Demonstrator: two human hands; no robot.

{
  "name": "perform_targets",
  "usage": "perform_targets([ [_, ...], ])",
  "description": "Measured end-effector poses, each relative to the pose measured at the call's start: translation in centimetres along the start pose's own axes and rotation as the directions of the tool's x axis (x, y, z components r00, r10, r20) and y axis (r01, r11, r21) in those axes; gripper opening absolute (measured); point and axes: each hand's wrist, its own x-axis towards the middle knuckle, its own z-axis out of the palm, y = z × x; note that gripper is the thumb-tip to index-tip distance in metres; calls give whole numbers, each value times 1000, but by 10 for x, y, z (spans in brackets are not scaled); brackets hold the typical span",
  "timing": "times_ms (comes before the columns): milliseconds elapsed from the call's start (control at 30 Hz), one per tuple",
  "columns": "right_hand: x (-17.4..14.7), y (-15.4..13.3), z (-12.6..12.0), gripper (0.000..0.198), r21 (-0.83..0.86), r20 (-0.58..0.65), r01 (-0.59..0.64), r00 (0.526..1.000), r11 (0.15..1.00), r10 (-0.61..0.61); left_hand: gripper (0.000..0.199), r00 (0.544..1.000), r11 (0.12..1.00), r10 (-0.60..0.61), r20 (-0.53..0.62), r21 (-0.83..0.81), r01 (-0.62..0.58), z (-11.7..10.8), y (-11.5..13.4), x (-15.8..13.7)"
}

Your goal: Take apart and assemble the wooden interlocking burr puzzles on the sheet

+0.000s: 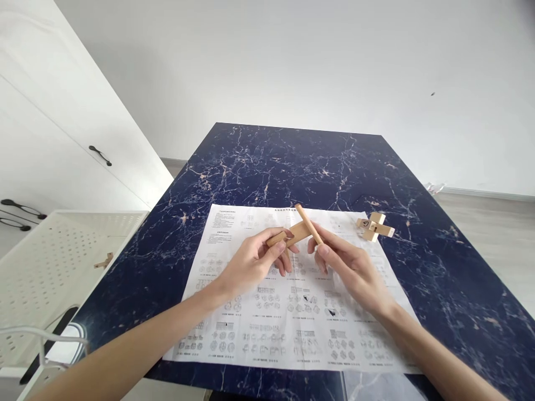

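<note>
Over the printed sheet (pixel 259 320), my left hand (pixel 261 253) is closed around a notched wooden puzzle piece (pixel 297 230). A short wooden end (pixel 276 239) shows by the left thumb; I cannot tell whether it is a separate piece. My right hand (pixel 340 253) pinches the lower end of a slim wooden stick (pixel 307 221), which slants up and to the left. The stick crosses in front of the notched piece's right end; whether they touch is unclear. To the right of that hand, a cross-shaped wooden puzzle (pixel 375 226) rests by the sheet's upper right edge.
The sheet, with rows of small line drawings, lies on a dark blue marble-patterned table (pixel 284 161). A white perforated bin (pixel 54 267) stands left, with a small wooden puzzle (pixel 104 260) at its right side. White cabinets (pixel 79 111) with black handles are beyond it.
</note>
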Motion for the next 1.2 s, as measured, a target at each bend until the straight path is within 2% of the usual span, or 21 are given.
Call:
perform_targets([
  [167,1,-3,-5,59,104,59,-96,994,990,90,32,1000,1000,7,18,-10,-7,1,2,-1],
  [300,0,-2,-1,61,89,81,-126,990,988,119,33,1000,1000,7,23,-2,-7,1,3,-1],
  [467,-2,-5,7,49,29,154,-114,982,993,109,33,999,1000,6,33,-4,-6,3,0,-1],
  [667,-2,-9,11,43,3,180,-110,978,994,107,34,1000,1000,-17,23,-10,17,4,-3,-2],
  [967,-1,-6,13,39,134,187,-100,980,986,74,32,1000,999,-16,1,-27,16,9,0,-3],
  [1200,-1,-14,15,42,210,249,-115,967,971,61,28,1000,999,10,20,48,-11,9,2,-5],
])
